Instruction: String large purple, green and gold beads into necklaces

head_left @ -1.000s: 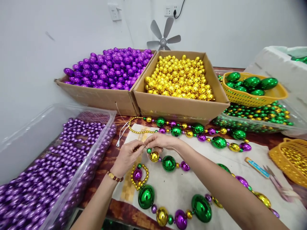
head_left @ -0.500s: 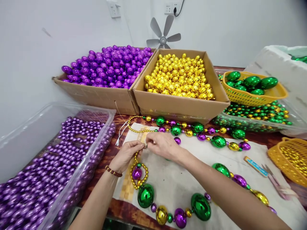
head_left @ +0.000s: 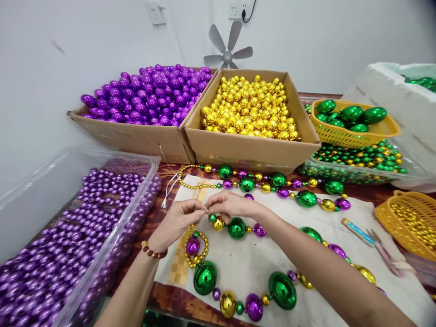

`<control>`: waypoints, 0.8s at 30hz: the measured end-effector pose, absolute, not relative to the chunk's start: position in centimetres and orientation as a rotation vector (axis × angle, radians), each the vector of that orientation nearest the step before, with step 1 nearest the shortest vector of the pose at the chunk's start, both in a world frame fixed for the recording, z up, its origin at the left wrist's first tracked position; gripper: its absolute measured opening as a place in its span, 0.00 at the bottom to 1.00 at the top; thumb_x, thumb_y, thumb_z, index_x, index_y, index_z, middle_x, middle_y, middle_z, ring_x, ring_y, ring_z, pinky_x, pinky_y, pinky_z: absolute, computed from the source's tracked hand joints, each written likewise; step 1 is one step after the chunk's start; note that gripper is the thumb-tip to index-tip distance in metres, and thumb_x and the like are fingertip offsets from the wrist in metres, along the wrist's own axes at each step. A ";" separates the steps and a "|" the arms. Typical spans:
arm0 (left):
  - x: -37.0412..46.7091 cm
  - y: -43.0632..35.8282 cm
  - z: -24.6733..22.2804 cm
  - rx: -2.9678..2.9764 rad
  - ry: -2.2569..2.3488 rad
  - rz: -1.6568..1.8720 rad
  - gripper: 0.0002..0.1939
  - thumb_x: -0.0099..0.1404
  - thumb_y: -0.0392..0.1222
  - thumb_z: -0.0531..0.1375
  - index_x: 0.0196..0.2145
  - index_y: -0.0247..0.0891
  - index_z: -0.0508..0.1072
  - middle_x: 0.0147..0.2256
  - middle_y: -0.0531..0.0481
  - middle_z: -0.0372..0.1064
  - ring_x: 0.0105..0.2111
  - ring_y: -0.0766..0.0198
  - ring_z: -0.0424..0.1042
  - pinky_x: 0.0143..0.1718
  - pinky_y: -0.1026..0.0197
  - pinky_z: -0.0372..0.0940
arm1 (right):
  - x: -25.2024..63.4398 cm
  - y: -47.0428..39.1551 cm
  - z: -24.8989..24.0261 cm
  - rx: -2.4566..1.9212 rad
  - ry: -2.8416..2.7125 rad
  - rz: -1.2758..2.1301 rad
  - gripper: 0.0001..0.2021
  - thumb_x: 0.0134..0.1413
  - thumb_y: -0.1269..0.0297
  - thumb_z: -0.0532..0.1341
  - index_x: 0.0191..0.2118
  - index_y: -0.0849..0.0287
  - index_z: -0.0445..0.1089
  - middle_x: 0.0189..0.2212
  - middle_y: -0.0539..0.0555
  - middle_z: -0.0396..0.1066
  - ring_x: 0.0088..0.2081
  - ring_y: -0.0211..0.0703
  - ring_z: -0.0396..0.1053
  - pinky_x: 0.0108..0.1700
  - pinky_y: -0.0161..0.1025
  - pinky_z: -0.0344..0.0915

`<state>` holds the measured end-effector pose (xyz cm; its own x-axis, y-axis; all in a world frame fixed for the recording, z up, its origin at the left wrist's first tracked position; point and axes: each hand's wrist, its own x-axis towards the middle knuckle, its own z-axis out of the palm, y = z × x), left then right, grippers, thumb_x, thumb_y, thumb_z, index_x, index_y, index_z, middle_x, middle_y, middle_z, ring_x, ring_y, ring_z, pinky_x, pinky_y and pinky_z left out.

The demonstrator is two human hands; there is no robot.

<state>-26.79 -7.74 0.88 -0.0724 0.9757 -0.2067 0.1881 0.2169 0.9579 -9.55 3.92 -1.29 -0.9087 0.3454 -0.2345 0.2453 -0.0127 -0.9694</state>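
My left hand (head_left: 182, 220), with a beaded bracelet (head_left: 154, 250) at its wrist, pinches something thin, seemingly the string end of a bead strand. My right hand (head_left: 226, 204) meets it fingertip to fingertip and pinches at the same spot; a small green bead and a gold bead (head_left: 217, 223) hang just under its fingers. A looped strand of small gold beads (head_left: 205, 245) drops below my left hand. It joins large green, gold and purple beads (head_left: 254, 307) that curve across the pale cloth (head_left: 238, 261). Where the fingertips meet, details are too small to tell.
Cardboard boxes of purple beads (head_left: 136, 97) and gold beads (head_left: 248, 109) stand behind. A clear tub (head_left: 146, 181) is at left. Another bead strand (head_left: 306, 198), a cutter (head_left: 358, 232), scissors (head_left: 384, 252) and yellow baskets (head_left: 383, 213) lie to the right.
My right hand has lifted and tilted slightly, and the green, gold and purple beads beneath it have come into view. The camera view has shifted a little.
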 end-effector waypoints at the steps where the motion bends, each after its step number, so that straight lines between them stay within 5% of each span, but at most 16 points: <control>1: -26.7 -7.7 0.9 1.253 1.525 0.982 0.07 0.58 0.43 0.64 0.29 0.37 0.78 0.24 0.51 0.70 0.24 0.66 0.63 0.26 0.66 0.58 | -9.8 4.1 -1.5 -0.603 -2.146 2.166 0.08 0.55 0.67 0.59 0.40 0.60 0.73 0.20 0.44 0.67 0.15 0.28 0.59 0.19 0.27 0.55; 10: -25.6 -7.8 -0.3 1.550 1.640 1.128 0.06 0.62 0.40 0.61 0.31 0.39 0.79 0.28 0.49 0.73 0.29 0.63 0.69 0.33 0.63 0.61 | -10.8 4.1 -3.6 -0.571 -2.082 2.309 0.07 0.53 0.69 0.60 0.36 0.63 0.74 0.22 0.47 0.71 0.14 0.26 0.56 0.19 0.27 0.54; 14: -25.6 -7.8 -1.5 1.187 1.605 1.295 0.05 0.58 0.40 0.65 0.33 0.39 0.80 0.29 0.50 0.74 0.28 0.65 0.67 0.31 0.64 0.61 | -10.7 3.5 -2.9 -0.711 -2.054 2.007 0.06 0.57 0.67 0.57 0.34 0.61 0.70 0.23 0.47 0.68 0.20 0.30 0.65 0.23 0.27 0.57; 19: -25.5 -7.9 -0.9 0.765 1.355 1.517 0.05 0.57 0.39 0.66 0.33 0.37 0.78 0.22 0.55 0.65 0.21 0.72 0.59 0.22 0.68 0.54 | -9.5 2.6 0.1 -0.710 -2.113 1.686 0.07 0.61 0.66 0.54 0.34 0.59 0.68 0.24 0.46 0.66 0.23 0.32 0.63 0.28 0.29 0.55; 24: -25.3 -8.9 2.5 0.679 1.201 1.391 0.05 0.63 0.40 0.61 0.36 0.37 0.74 0.26 0.54 0.64 0.18 0.76 0.56 0.17 0.71 0.47 | -7.6 1.5 3.0 -0.543 -2.555 0.946 0.08 0.62 0.70 0.53 0.35 0.58 0.69 0.27 0.48 0.68 0.29 0.36 0.62 0.32 0.32 0.51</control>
